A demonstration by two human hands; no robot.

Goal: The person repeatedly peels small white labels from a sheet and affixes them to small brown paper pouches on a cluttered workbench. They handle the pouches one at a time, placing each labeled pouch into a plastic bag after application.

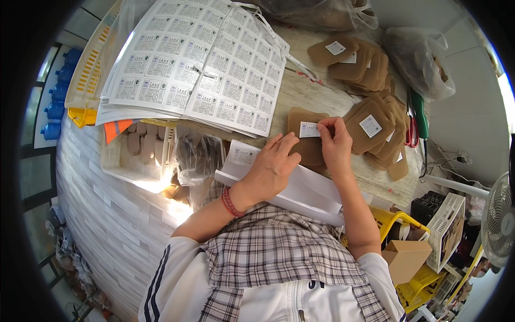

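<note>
A brown, textured flat pad (308, 117) lies on the table in front of me, with a small white printed label (309, 129) on its face. My right hand (338, 147) pinches the label's right end between thumb and fingertips. Bent but apart, the fingers of my left hand (271, 170) rest at the pad's left edge. Below that hand lies a white label sheet (236, 166), one printed label still on its left end, its lower part curling over my lap. To the right are piled brown pads (369, 126), some carrying white labels.
A thick stack of printed label sheets (198, 59) covers the table's left. More labelled pads (357, 64) lie at the back right, near a clear plastic bag (421, 59) and red-handled scissors (412, 134). Baskets (131, 161) stand below left; a fan (499, 220) stands at right.
</note>
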